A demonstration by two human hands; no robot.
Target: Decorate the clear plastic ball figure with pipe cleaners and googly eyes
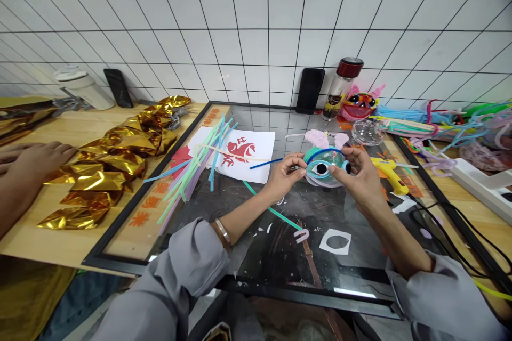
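Your left hand (pixel 285 173) and right hand (pixel 362 177) each pinch a side of the clear ball figure (pixel 334 164) above the desk (pixel 280 261). Its eye (pixel 320 169), pink ears (pixel 318 138) and blue band (pixel 325 151) look attached. Loose pipe cleaners (pixel 192 170) lie unused.

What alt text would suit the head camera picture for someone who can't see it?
A left hand and right hand hold a clear ball with a big eye and pink fuzzy ears above a glass table. Coloured strands lie left of it, a yellow glue gun right.

A white tiled wall (pixel 256 26) with dark grout rises behind a wooden table (pixel 60 133).
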